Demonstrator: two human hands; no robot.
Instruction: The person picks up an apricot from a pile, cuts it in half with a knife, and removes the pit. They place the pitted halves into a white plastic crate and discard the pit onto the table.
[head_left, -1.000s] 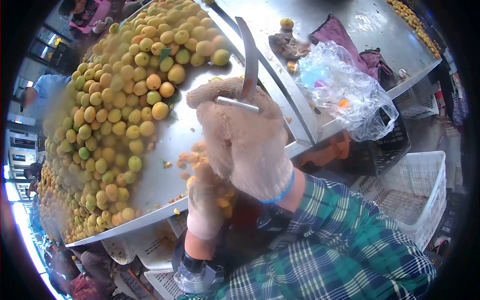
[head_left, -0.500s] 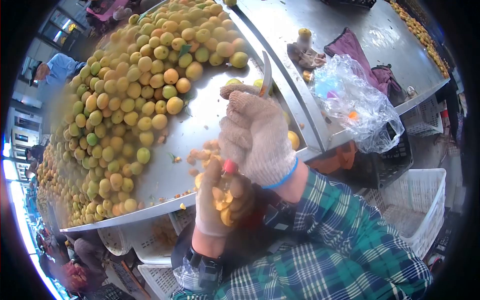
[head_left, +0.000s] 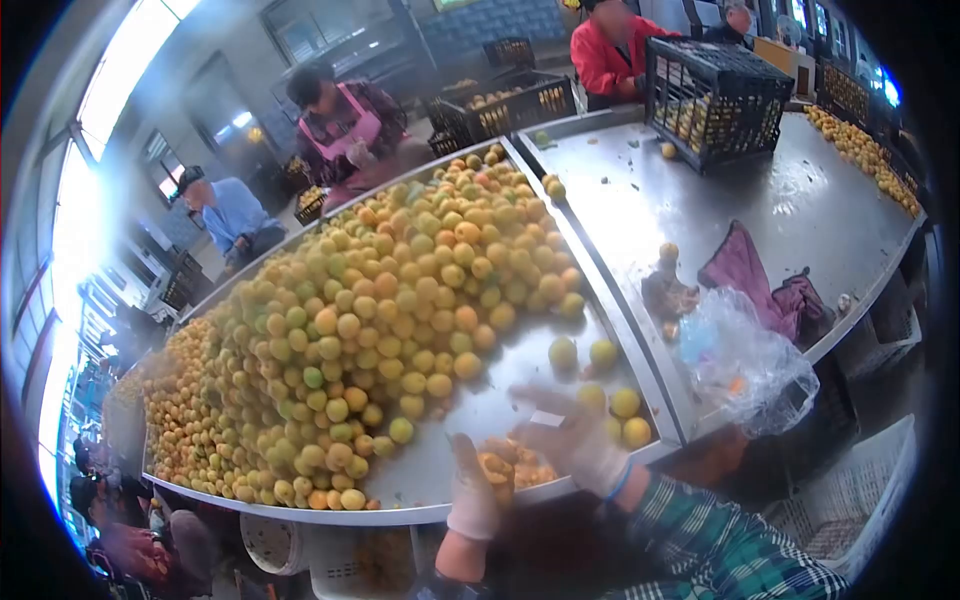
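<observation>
My left hand, in a stained pale glove, is at the near edge of the metal table, its thumb up. Its fingers curl around orange apricot pieces. My right hand, gloved and smeared by motion, reaches over the table beside it. A pale flat patch at its fingers looks like the blade of the knife; the handle is hidden. Cut apricot pieces lie between the hands. Several whole apricots rest just past my right hand. A large heap of apricots covers the table to the left.
A metal rim divides the table. Right of it lie a clear plastic bag, a purple cloth and a black crate. A white basket stands below right. Several people work across the table.
The view has tilted up, showing more of the far side. My right hand has come down from its raised position with the knife and stretched forward over the table. My left hand is turned thumb-up.
</observation>
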